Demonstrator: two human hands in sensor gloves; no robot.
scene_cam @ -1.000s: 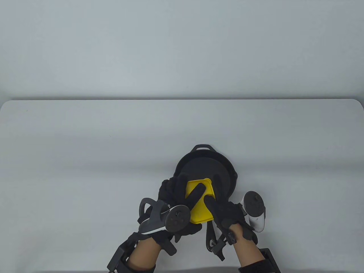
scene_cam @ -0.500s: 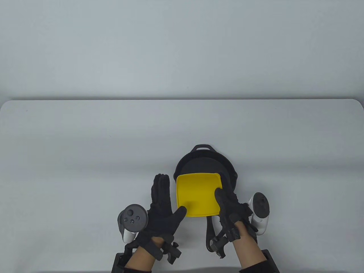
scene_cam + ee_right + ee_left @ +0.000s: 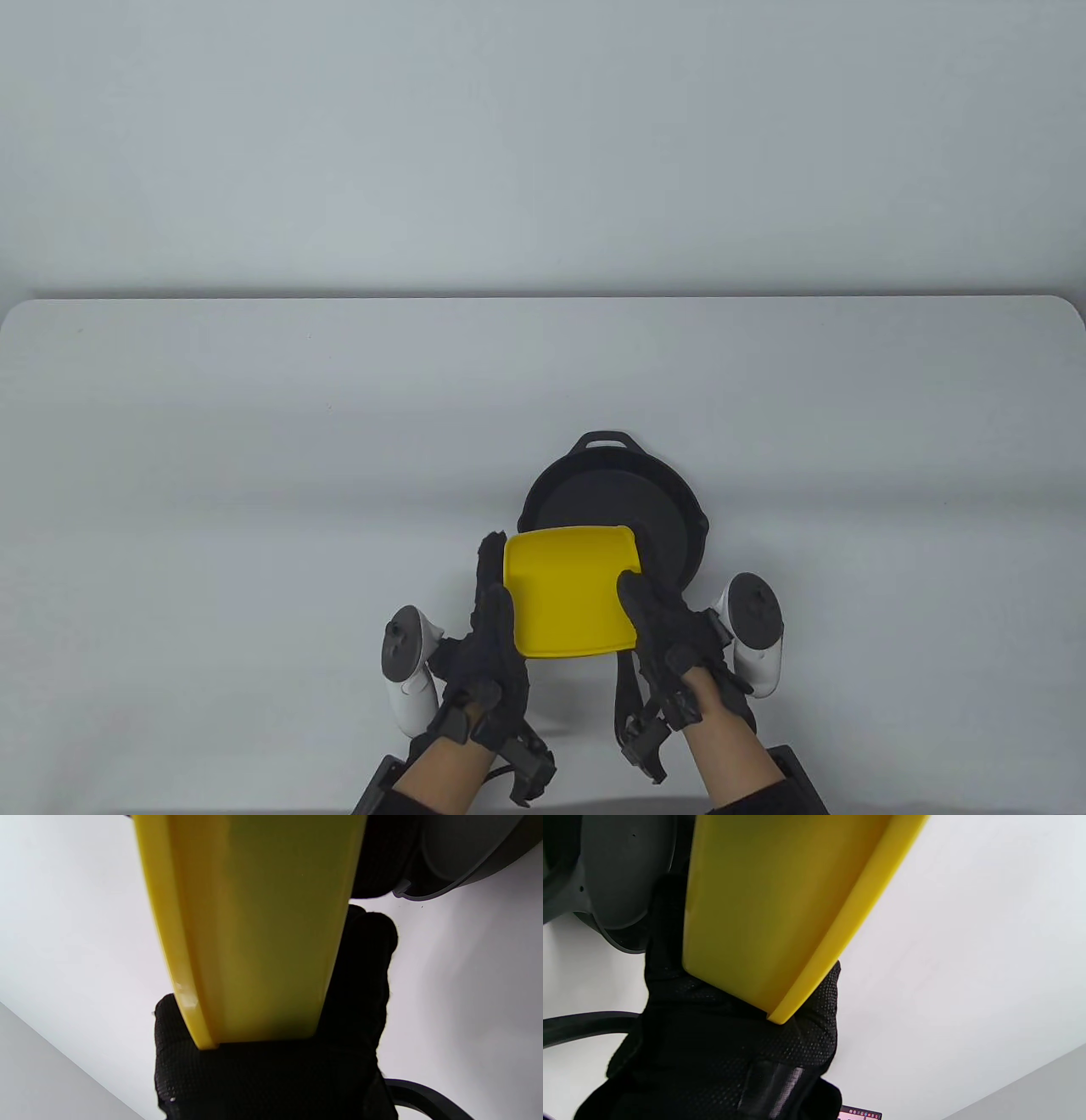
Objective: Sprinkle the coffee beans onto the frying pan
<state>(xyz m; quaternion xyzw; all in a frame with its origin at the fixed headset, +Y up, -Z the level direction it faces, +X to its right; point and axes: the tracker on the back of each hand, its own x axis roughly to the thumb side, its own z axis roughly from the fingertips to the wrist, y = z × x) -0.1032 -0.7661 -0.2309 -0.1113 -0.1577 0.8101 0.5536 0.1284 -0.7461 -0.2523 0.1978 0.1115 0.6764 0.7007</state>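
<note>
A yellow square container (image 3: 570, 590) is held over the near-left part of the black frying pan (image 3: 653, 509). My left hand (image 3: 492, 594) grips its left side. My right hand (image 3: 657, 615) grips its right side, thumb on the rim. The container's inside shows plain yellow, and no coffee beans are visible in any view. In the left wrist view the container (image 3: 755, 899) lies on my gloved palm (image 3: 712, 1052), with the pan (image 3: 623, 870) behind. In the right wrist view the container (image 3: 254, 921) rests against my glove (image 3: 275, 1077).
The pan's long handle (image 3: 624, 688) points toward me, between my wrists. A small loop handle (image 3: 604, 441) is on the pan's far side. The white table (image 3: 254, 467) stretches wide to the left, right and back.
My left hand came off the container's top, opened flat beside it, then took hold of its left side. The container turned level and shifted slightly left. My right hand kept its hold.
</note>
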